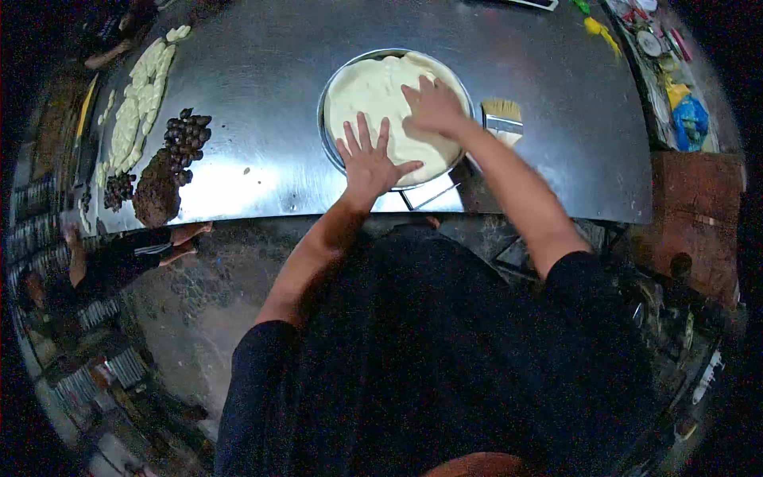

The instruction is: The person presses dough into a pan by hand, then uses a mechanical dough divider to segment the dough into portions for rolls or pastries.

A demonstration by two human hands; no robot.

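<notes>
A round metal pan point(323, 131) stands near the table's front edge, and a pale sheet of dough point(369, 91) covers nearly all of its inside. My left hand point(370, 168) lies on the near left part of the dough, palm down with fingers spread. On the far right part of the dough rests my right hand point(435, 108), its fingertips apart and touching the surface. Neither hand holds anything. Just right of the pan lies a wide flat brush point(501, 119) with light bristles and a metal band.
Several pale dough pieces point(139, 107) line the table's left end. Beside them sit a pile of dark round balls point(187, 137) and a dark brown lump point(157, 195). A blue plastic bag point(691, 123) is at the right. Other people point(119, 258) are on the left side.
</notes>
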